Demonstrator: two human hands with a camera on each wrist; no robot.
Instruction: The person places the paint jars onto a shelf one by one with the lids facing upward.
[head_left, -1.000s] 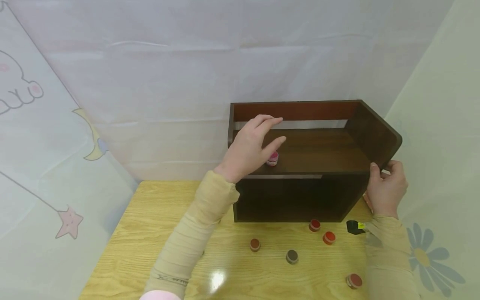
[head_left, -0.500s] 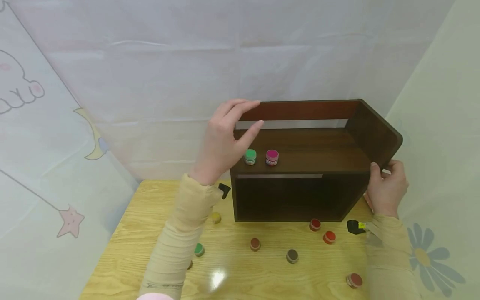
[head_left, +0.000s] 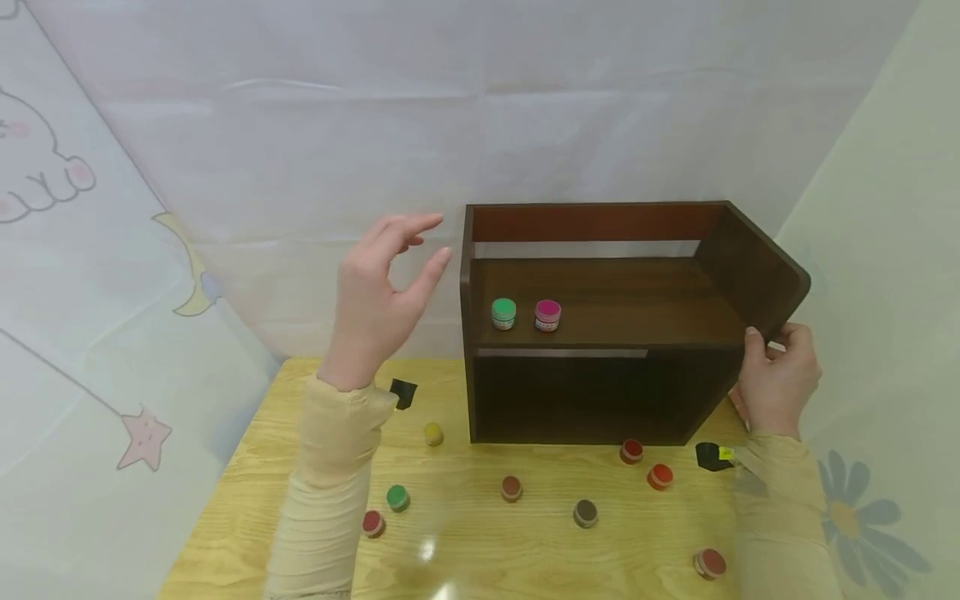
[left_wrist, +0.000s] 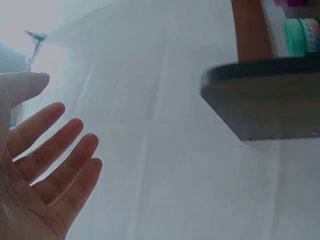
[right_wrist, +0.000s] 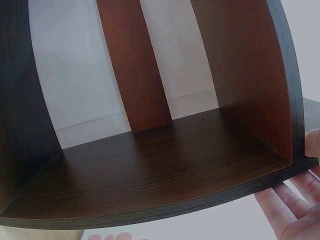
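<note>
A dark brown wooden shelf (head_left: 585, 392) stands at the back of the table. On its upper board, near the left side, sit a green-lidded jar (head_left: 503, 314) and a magenta-lidded jar (head_left: 547, 316), apart from each other. My left hand (head_left: 375, 300) hovers left of the shelf, thumb and fingers spread, holding nothing; the left wrist view shows its bare palm. At the shelf's right side, my right hand (head_left: 780, 379) grips the side panel's front edge. The right wrist view has its fingers (right_wrist: 280, 205) against the panel. The jars' labels are too small to read.
Several small jars lie about the wooden table (head_left: 300, 417): a yellow one (head_left: 432, 433), a green one (head_left: 397, 497), a dark grey one (head_left: 585, 513) and reddish ones such as the bright red jar (head_left: 660, 477). Black patches (head_left: 402, 393) mark the table. Pale cloth walls enclose it.
My left hand has moved left, away from the jars, so the green-lidded jar now shows. The jars on the shelf stand where they were. My right hand keeps its grip on the shelf.
</note>
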